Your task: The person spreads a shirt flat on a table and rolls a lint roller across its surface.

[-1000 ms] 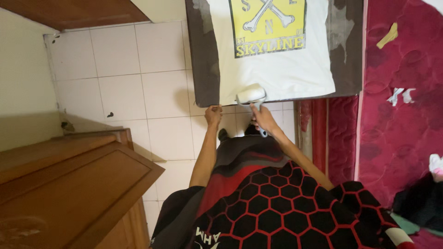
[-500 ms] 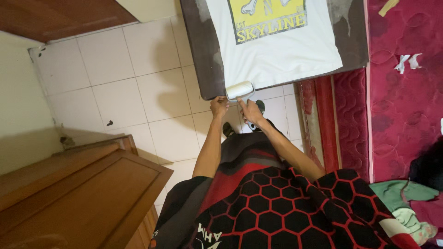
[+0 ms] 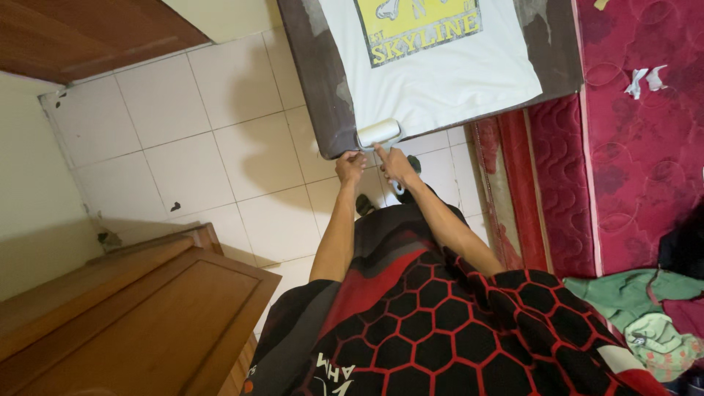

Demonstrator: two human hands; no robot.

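Right hand is gripping the handle of a white roller, which is resting on the near-left hem of the white shirt. Left hand is pinching the near edge of the dark board. Judgement: steady pressure and straight strokes are keeping the fabric flat.

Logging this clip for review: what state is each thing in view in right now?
White T-shirt: spread flat on the dark board, yellow print up.
Lint roller: lying on the shirt's near corner.
Right hand: gripping the roller's handle.
Left hand: at the board's near edge.
Green cloth: crumpled on the red mattress.
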